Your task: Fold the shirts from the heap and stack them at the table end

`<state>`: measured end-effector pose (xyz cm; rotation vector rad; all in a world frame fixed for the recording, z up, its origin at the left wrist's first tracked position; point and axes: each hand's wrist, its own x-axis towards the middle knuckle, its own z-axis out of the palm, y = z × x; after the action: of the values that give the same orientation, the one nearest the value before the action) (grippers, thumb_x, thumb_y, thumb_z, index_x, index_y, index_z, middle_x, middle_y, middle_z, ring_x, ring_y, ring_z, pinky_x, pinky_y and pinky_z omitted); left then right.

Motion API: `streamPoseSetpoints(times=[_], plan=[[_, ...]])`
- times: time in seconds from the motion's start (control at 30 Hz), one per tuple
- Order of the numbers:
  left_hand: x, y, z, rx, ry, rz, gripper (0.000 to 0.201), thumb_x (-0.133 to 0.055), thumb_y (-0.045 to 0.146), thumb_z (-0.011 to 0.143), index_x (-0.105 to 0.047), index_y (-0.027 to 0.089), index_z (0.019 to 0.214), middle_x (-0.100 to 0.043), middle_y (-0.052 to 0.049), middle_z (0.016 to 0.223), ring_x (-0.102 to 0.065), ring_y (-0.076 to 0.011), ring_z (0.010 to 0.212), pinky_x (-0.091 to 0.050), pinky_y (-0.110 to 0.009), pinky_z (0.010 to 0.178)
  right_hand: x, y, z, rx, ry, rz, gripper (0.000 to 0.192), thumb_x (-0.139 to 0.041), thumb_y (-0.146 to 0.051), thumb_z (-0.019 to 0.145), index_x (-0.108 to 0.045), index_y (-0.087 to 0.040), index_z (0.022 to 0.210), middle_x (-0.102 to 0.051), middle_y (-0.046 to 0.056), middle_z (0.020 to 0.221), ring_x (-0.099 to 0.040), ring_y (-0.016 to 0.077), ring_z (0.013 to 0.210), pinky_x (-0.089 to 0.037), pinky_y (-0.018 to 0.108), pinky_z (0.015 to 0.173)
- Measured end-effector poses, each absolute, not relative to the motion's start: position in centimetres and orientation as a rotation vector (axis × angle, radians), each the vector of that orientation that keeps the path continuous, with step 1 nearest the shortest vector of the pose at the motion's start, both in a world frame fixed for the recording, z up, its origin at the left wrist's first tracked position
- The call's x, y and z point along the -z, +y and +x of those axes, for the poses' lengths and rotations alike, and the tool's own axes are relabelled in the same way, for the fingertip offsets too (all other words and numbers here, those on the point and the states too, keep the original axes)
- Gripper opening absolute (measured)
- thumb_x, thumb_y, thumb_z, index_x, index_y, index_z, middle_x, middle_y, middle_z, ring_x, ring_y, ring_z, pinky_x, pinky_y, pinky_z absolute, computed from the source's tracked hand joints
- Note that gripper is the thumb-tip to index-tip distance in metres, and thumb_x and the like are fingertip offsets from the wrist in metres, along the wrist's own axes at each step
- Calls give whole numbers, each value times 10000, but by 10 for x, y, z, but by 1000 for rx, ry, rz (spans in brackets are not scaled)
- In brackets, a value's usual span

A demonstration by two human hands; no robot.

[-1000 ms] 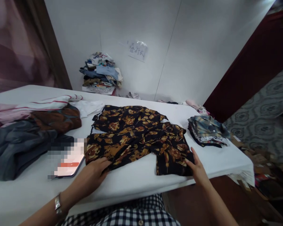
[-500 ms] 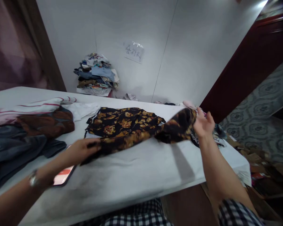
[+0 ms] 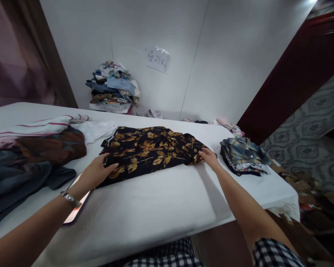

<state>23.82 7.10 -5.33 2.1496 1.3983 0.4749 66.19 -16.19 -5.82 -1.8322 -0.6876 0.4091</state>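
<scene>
A black garment with a gold floral print [image 3: 150, 148] lies spread and partly folded on the white-covered table [image 3: 161, 200]. At its left end rests my left hand [image 3: 93, 174], thumb and fingers apart on the cloth, a silver bracelet on the wrist. My right hand [image 3: 210, 158] pinches the garment's right end between thumb and fingers. Partly beneath my left wrist is a phone [image 3: 77, 211] with a lit screen.
To the right sits a folded pile of shirts [image 3: 245, 152]. Loose clothes, including a brown one [image 3: 55, 144] and a dark grey one [image 3: 16, 181], lie at left. A tall clothes stack [image 3: 114, 87] stands by the wall under a paper sign [image 3: 158, 59].
The near part of the floral garment, lifted and twisted before, now lies flat over the rest. My right hand has moved left and down to its right end; my left hand has loosened.
</scene>
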Motion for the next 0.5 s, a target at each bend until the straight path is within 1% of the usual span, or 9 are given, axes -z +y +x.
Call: streamPoseSetpoints(times=[0.07,0.13,0.2,0.27,0.33,0.4,0.47,0.5], plan=[[56,55,240,-518,1330,2330,659,-548,444,808,-421,111,1362,-547,-147,1333,-568,-282,1135,-463,-402,957,73,-169,652,-369,-758,-1940,452,-710,-451,645,-632,-174,994,-657,16,715,-588,161,611,-465,277,542],[57,36,243,-557,1243,2486,601,-550,402,807,-474,100,1322,-479,-164,1411,-486,-302,1264,-396,-411,1055,82,-174,643,-313,-868,-2067,364,-716,-450,616,-650,-180,850,-642,11,669,-577,166,624,-454,281,569],[58,12,246,-549,1153,2593,546,-577,355,797,-525,113,1283,-458,-169,1437,-454,-301,1307,-362,-401,1094,83,-179,638,-322,-975,-2117,287,-694,-458,621,-617,-188,679,-605,6,594,-548,159,591,-431,279,555],[59,-13,248,-516,1025,2656,504,-586,295,807,-537,148,1287,-460,-156,1443,-475,-285,1293,-371,-412,1090,74,-183,640,-458,-1064,-2078,313,-661,-485,646,-562,-195,582,-543,-8,506,-498,139,520,-397,269,510],[60,-35,250,-476,927,2681,490,-609,258,805,-543,167,1281,-454,-151,1454,-454,-285,1312,-373,-445,1086,55,-184,648,-683,-1132,-2014,337,-683,-497,634,-552,-193,570,-512,-18,464,-457,119,469,-366,255,474],[63,-54,251,-420,849,2677,470,-625,249,806,-555,173,1265,-445,-155,1462,-445,-286,1320,-382,-459,1079,27,-178,659,-848,-1113,-1925,312,-741,-461,620,-594,-188,650,-571,-1,528,-495,122,492,-380,249,479],[65,-66,254,-381,798,2663,448,-631,252,812,-565,171,1248,-443,-160,1464,-456,-280,1311,-394,-450,1070,-6,-163,672,-863,-982,-1781,303,-786,-416,593,-609,-190,692,-596,19,569,-527,135,514,-409,260,490],[66,-69,255,-377,787,2659,440,-632,253,814,-568,172,1243,-445,-159,1462,-462,-277,1307,-398,-445,1067,-22,-154,677,-797,-929,-1644,279,-781,-394,612,-613,-192,704,-612,35,606,-548,141,542,-440,274,523]])
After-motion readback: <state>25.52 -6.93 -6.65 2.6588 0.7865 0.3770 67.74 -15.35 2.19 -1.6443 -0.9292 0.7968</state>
